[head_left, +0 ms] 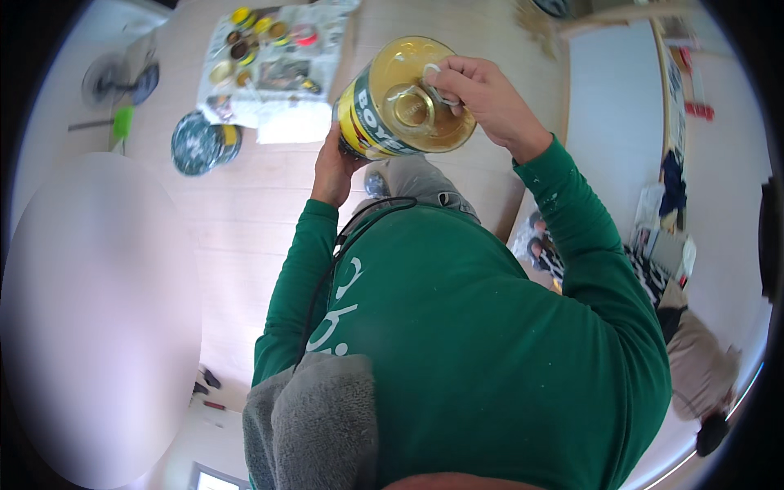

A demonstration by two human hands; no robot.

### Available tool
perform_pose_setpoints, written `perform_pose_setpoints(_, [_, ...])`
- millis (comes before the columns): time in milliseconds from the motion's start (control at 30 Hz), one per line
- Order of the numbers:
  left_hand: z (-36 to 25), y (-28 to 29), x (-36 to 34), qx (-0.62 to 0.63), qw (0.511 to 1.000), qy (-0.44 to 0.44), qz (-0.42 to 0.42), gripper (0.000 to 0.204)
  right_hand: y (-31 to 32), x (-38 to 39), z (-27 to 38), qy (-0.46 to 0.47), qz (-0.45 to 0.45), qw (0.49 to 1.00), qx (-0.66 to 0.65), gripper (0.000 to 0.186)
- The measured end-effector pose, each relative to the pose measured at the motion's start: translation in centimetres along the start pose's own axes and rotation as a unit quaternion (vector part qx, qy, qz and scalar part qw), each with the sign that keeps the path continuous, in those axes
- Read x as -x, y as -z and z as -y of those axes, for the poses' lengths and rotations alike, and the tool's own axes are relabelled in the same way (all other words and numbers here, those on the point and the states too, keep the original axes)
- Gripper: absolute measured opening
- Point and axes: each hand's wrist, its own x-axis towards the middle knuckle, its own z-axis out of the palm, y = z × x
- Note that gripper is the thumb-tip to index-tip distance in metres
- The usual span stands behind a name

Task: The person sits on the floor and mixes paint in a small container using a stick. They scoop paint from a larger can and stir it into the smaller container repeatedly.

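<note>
A big paint can (363,114) with a yellow and dark green label is held in front of me, tilted so that its gold metal lid (404,69) faces up toward the camera. My left hand (333,170) grips the can's side low down, its fingers partly behind it. On the lid, my right hand (482,94) pinches a white loop-shaped piece (433,75), which looks like the carrying handle, next to the round cap (411,108) in the lid. Both sleeves are green, the right one flecked with white.
At the far left, a paper-covered surface (290,122) holds several small paint pots (242,52). Beside it stands a paint-smeared bucket (196,147), with a fan (106,77) beyond. A pale blurred shape (98,327) fills the left. Cluttered items (665,245) lie at right.
</note>
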Motion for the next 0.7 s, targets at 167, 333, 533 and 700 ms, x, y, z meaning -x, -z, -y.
perform_pose_setpoints(167, [-3.8,7.1,2.3,0.011,0.992,-0.039,-0.119,0.07,-9.8,-7.9,2.1,0.004,0.098,0.994,0.041,0.034])
perform_pose_setpoints(333, [-7.1,14.3,2.4,0.127,0.978,-0.045,-0.163,0.069,-20.3,-13.2,2.4,0.166,0.154,0.932,0.282,0.035])
perform_pose_setpoints(533, [-9.8,26.4,2.9,0.129,0.98,-0.074,-0.13,0.062,-34.9,-13.5,3.3,0.201,0.238,0.913,0.264,0.051])
perform_pose_setpoints(700, [-14.3,34.6,3.3,0.157,0.976,-0.021,-0.15,0.062,-42.7,-15.9,4.1,0.203,0.274,0.908,0.244,0.058])
